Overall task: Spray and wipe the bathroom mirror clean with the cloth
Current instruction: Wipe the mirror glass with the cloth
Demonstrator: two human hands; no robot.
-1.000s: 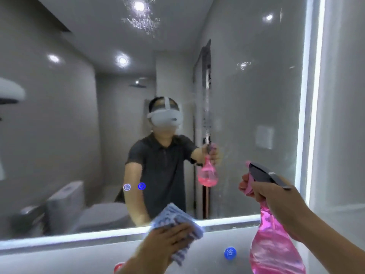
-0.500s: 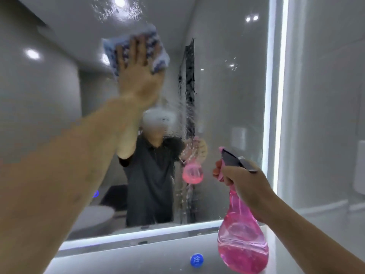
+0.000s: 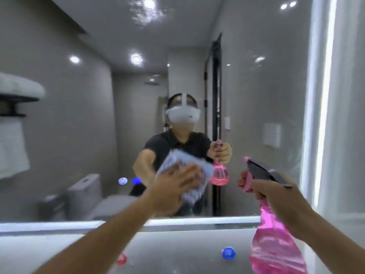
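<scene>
The mirror (image 3: 256, 95) fills the wall above the bench (image 3: 177, 250), and the wiping is in hand but not finished. The cloth (image 3: 177, 161), blue and white, lies flat against the lower middle of the glass, just above the lit strip (image 3: 197, 221) along the bottom edge. The left hand (image 3: 173, 186) presses it there with fingers (image 3: 189, 175) straight and spread over its back, not curled round it.

Spraying has at least been started: a patch of fine droplets (image 3: 146, 14) sits unwiped near the top edge. Faint hazy marks also show on the right part of the glass, toward the bright side strip (image 3: 324, 95). The middle band around the reflected person looks fairly clear. The picture is soft, though, so whether the left half has been wiped cannot be told for sure.

The right hand (image 3: 276, 196) holds the pink bottle (image 3: 276, 244) by its neck, fingers curled round it at the trigger and the dark nozzle aimed at the glass. The bottle hangs apart from the mirror, to the right of the cloth, with liquid left in it.

By this showing the top and the right side are left to wipe, and perhaps more spraying. On the bench lie a blue knob (image 3: 228, 253) and a red one (image 3: 122, 259).
</scene>
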